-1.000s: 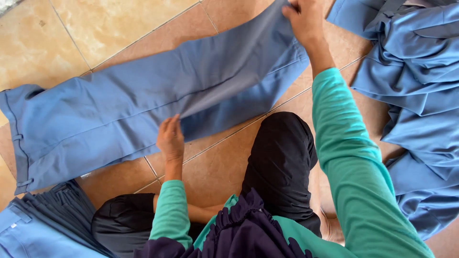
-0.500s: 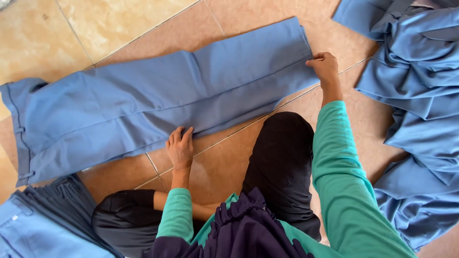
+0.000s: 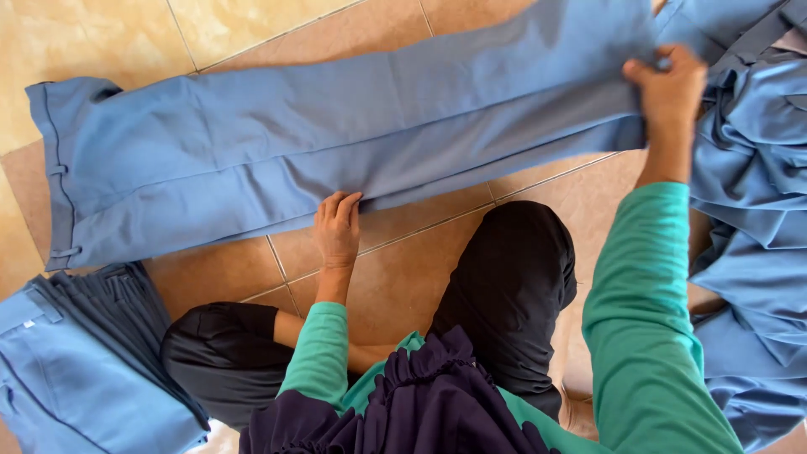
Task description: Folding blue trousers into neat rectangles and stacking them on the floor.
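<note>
Left hand point(image 3: 337, 229) flat, fingers extended, pressing near edge of blue trousers point(image 3: 277, 151) spread on tiled floor point(image 3: 109, 38); right hand point(image 3: 670, 88) at two o'clock, pinching hem end

A pair of plain blue cloth trousers point(image 3: 336, 143) lies flat across the tan tiled floor point(image 3: 101, 34), legs stacked, waistband at the left.

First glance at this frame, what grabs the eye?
A long pair of blue cloth trousers lies flat across the tan tiled floor. The left hand presses their near edge; the right hand grips the leg end at upper right, beside a rumpled heap of blue garments.
</note>
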